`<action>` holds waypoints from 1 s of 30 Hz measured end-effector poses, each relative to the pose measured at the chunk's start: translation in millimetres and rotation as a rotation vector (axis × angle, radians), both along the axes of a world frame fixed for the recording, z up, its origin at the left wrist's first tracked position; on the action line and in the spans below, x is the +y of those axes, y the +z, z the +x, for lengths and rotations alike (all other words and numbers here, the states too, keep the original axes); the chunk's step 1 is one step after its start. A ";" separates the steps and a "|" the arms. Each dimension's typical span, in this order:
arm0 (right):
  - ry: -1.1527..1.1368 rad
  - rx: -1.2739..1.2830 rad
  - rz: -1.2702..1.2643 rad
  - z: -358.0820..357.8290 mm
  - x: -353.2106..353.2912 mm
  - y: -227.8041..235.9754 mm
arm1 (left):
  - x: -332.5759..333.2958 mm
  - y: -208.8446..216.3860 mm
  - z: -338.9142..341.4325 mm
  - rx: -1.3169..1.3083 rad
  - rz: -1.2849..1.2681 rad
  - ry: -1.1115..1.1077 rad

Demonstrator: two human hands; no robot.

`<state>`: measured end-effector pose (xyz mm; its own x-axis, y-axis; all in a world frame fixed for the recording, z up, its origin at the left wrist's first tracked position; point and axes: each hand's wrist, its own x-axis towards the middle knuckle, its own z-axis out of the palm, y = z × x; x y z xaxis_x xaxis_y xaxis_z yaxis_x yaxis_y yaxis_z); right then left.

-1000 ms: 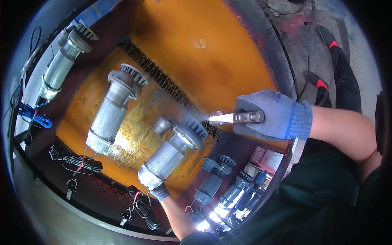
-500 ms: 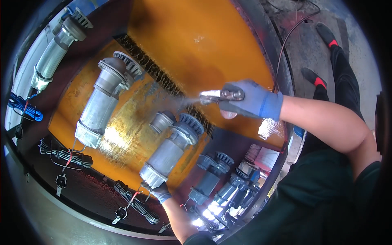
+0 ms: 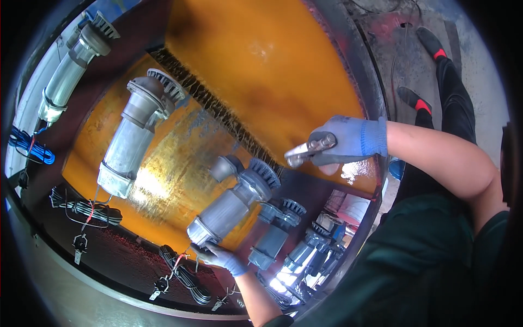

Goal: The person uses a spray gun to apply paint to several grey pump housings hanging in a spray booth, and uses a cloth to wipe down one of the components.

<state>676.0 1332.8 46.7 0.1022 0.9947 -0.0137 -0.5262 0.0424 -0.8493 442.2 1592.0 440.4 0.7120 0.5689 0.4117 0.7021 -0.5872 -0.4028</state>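
Note:
My right hand (image 3: 344, 140), in a blue-grey glove, is closed round a metal spray gun (image 3: 310, 150) that points left; no mist shows at its nozzle. Below and left of it hangs a grey pump (image 3: 224, 211), tilted, its slotted round base at the upper right and its side outlet toward the upper left. At the pump's lower end, my gloved left hand (image 3: 220, 257) has its fingers closed on the casing, close to the hanging wire; the fingertips are partly hidden. A second grey pump (image 3: 129, 144) hangs to the left, apart from both hands.
Another pump (image 3: 65, 82) hangs at the far left, and darker grey pumps (image 3: 269, 245) hang at the right. Coiled cables (image 3: 185, 278) and hooks line the near rail. Behind stands an orange-coated panel (image 3: 261, 71). A person's feet (image 3: 430, 43) show on the floor at the upper right.
The spray gun has moved right and down a little, and its mist is gone. The held pump has turned and tilted further; my left hand has shifted slightly right with it.

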 end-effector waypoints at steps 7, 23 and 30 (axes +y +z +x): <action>-0.170 -0.010 -0.137 -6.3 -4.8 1.1 | 4.9 -5.3 -21.4 -0.132 -0.051 -0.128; -0.043 0.114 0.053 -1.2 3.2 -5.3 | 97.1 42.5 -68.9 -0.409 -0.194 0.174; -0.215 0.066 -0.001 -12.3 -21.7 -3.4 | 124.4 42.7 -48.6 -0.605 -0.466 0.233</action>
